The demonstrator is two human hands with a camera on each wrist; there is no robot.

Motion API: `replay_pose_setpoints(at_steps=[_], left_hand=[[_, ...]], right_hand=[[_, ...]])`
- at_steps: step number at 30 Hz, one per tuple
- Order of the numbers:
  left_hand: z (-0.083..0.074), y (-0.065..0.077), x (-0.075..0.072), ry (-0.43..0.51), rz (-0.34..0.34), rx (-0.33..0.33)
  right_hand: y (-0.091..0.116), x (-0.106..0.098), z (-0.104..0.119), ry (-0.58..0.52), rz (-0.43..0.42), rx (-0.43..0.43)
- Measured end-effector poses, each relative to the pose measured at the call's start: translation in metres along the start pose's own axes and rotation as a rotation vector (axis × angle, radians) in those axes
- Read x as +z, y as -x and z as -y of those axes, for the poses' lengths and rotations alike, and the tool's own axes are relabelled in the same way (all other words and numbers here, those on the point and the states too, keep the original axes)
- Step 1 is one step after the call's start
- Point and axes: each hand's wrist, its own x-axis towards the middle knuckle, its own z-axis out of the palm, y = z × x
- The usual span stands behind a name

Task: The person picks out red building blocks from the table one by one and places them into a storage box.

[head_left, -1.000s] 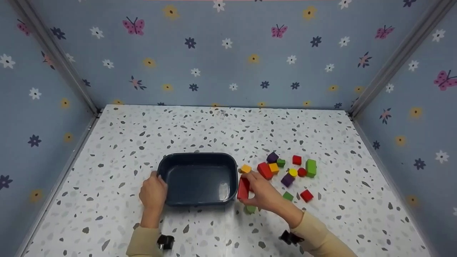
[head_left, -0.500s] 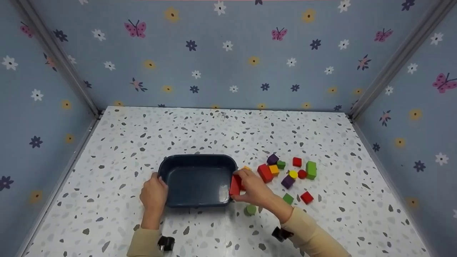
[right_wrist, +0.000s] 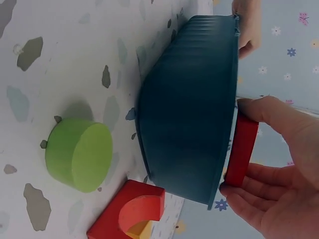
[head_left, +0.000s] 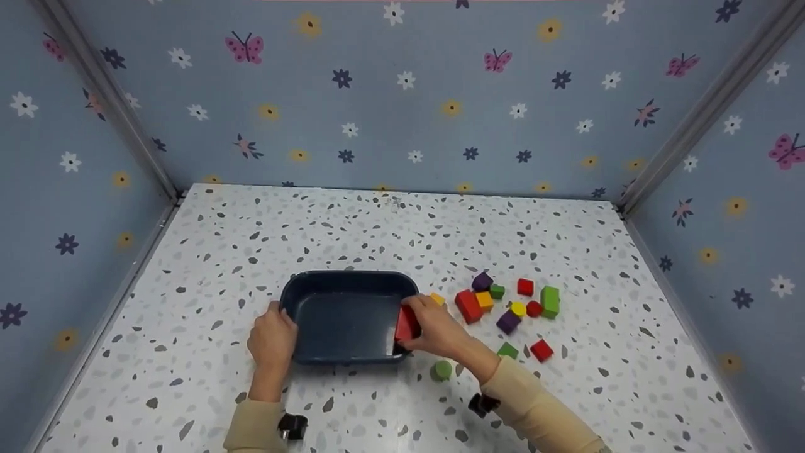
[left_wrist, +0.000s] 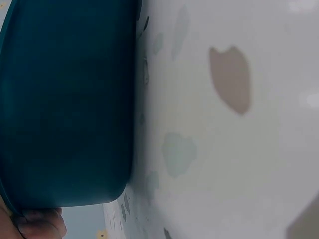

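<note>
A dark blue rectangular tub (head_left: 343,327) sits on the speckled table, its inside bare. My left hand (head_left: 272,336) grips its left rim, with fingertips curled over the edge in the left wrist view. Between the thumb and fingers of my right hand (head_left: 443,330) is a red rectangular block (head_left: 406,324), pinched by its ends. The right wrist view has this block just above the tub's right rim. Below the right hand stands a green cylinder block (right_wrist: 82,154). Beside it lies a red arch block (right_wrist: 132,209), hidden under the hand in the head view.
Several loose blocks lie right of the tub, among them a red block (head_left: 468,306), a purple cube (head_left: 509,321), a green block (head_left: 549,302) and a red cube (head_left: 541,350). A yellow block (head_left: 438,299) is partly covered by the right hand. Flowered walls (head_left: 402,94) enclose the table.
My right hand has carried the red block leftward from beside the tub to over its right rim. The left hand keeps its grip on the left rim.
</note>
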Motion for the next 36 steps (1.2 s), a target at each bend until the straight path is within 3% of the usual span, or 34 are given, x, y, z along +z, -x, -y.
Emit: replay_pose_setpoints(at_steps=[5, 12, 18, 36], left_hand=[[0.0, 0.0, 0.0, -0.001, -0.008, 0.004], [0.0, 0.0, 0.001, -0.009, 0.003, 0.012], [0.0, -0.001, 0.001, -0.004, -0.001, 0.002], [0.0, -0.001, -0.001, -0.01, -0.013, 0.007]], right_hand=[[-0.007, 0.005, -0.001, 0.006, 0.016, -0.017], [-0.015, 0.01, -0.001, 0.086, -0.007, -0.121], [-0.022, 0.012, 0.001, 0.135, 0.008, -0.158], [-0.037, 0.021, 0.001, 0.316, 0.107, -0.165]])
